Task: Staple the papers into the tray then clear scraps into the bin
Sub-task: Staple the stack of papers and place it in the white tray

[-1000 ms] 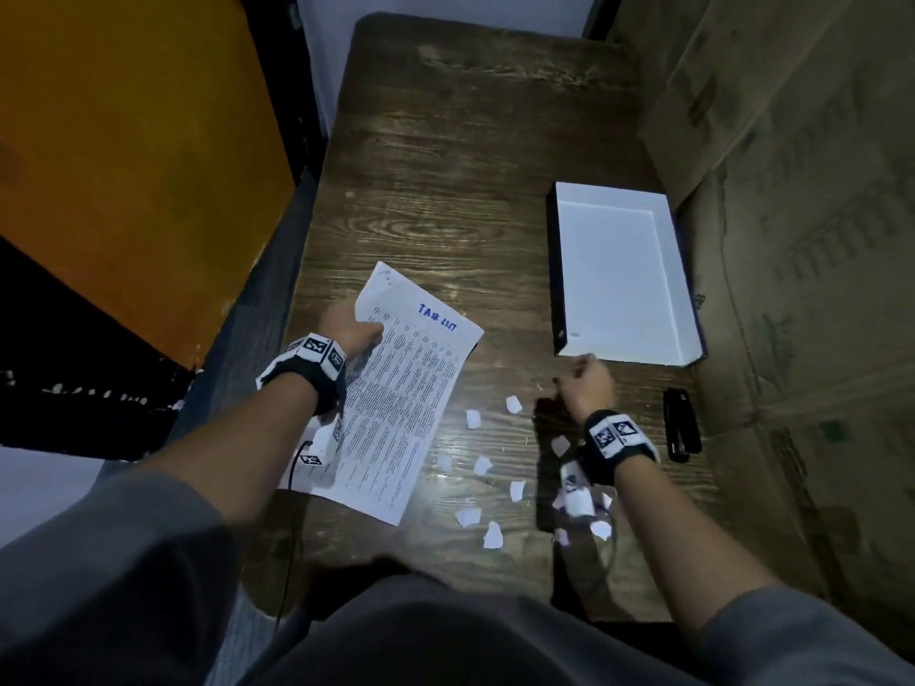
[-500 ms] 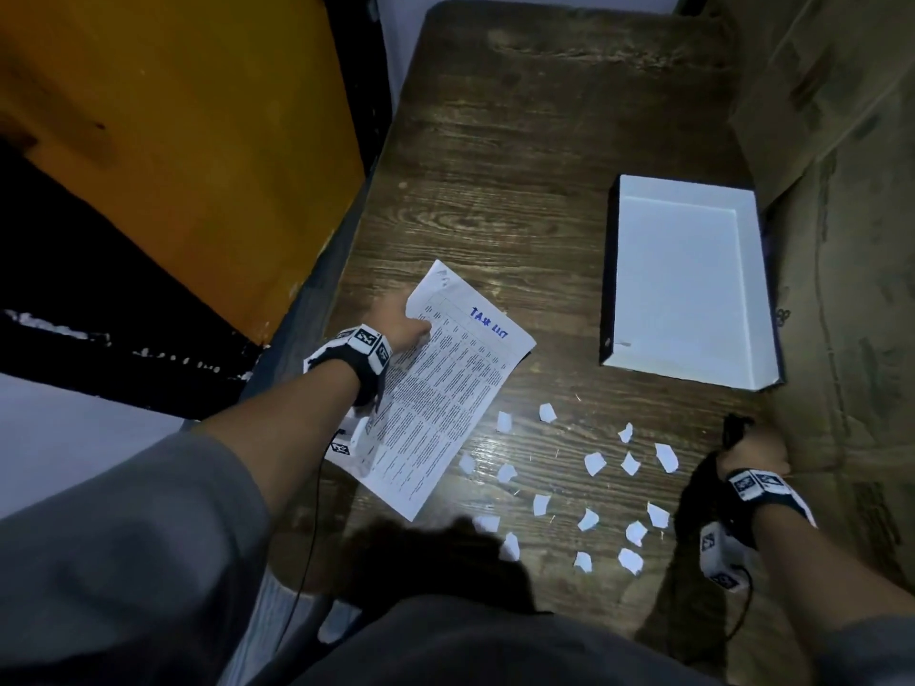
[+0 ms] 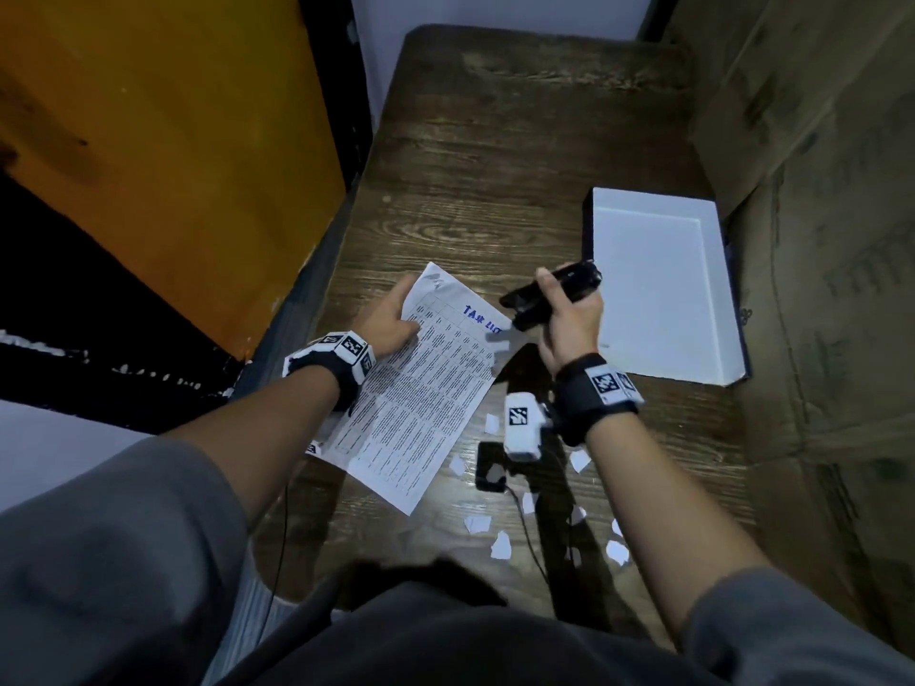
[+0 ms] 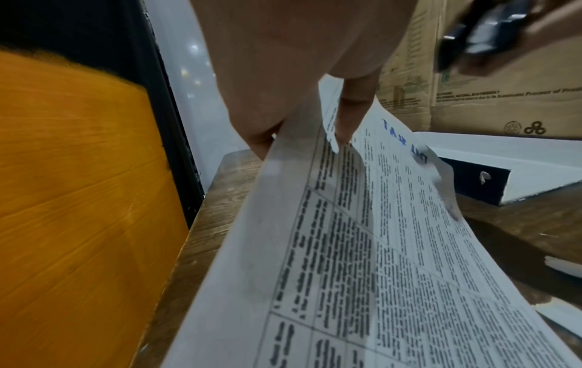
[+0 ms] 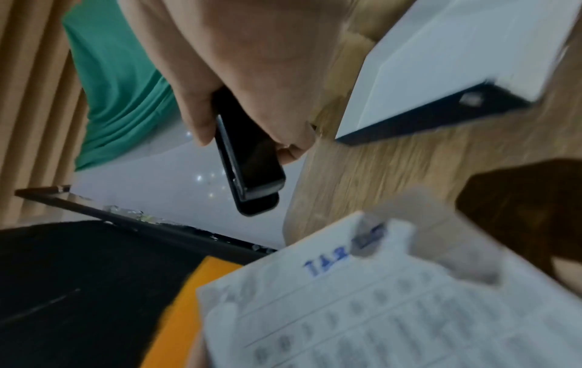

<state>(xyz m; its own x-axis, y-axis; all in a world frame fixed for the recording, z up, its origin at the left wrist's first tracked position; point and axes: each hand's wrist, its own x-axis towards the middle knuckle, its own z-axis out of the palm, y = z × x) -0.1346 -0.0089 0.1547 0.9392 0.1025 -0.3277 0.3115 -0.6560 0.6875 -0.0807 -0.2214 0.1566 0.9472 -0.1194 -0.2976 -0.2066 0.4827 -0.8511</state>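
The printed papers (image 3: 421,388) (image 4: 393,261) (image 5: 393,311), headed in blue, are lifted off the wooden table (image 3: 495,165) at their far end. My left hand (image 3: 391,319) (image 4: 302,82) pinches their top left corner, thumb on top. My right hand (image 3: 569,319) (image 5: 252,74) grips a black stapler (image 3: 549,294) (image 5: 252,164) (image 4: 478,37) in the air, its nose pointing at the papers' top right corner. The white tray (image 3: 658,284) (image 5: 440,62) (image 4: 503,159) lies empty to the right. Several white paper scraps (image 3: 500,544) are strewn on the table near me.
A cardboard box (image 3: 817,240) (image 4: 488,99) lines the table's right side behind the tray. An orange panel (image 3: 173,156) (image 4: 78,199) stands past the table's left edge. A small dark device (image 3: 490,467) with a cable lies among the scraps.
My right hand took the stapler from the table's right edge and carried it up and left to the papers' top corner. My left hand lifted the papers' far end.
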